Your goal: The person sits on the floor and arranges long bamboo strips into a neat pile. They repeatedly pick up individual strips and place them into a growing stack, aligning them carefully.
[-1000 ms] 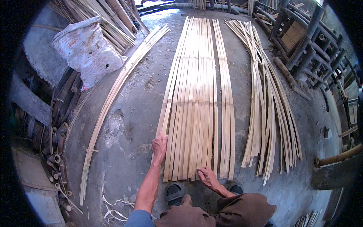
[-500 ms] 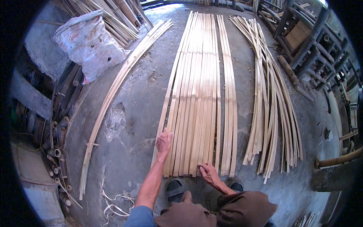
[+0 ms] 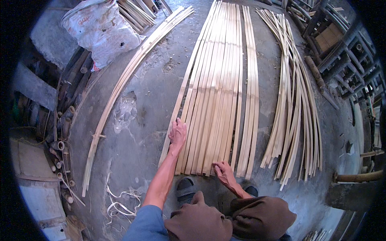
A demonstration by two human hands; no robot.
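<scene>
Currently the left hand [image 3: 177,134] lies flat, fingers together, on the left edge of the bamboo strips [image 3: 217,92] laid side by side on the concrete floor [image 3: 144,100]. At 4 o'clock from it, the right hand [image 3: 224,172] presses spread fingers on their near ends. Judged light, springy, splintery; best held at the ends.
</scene>
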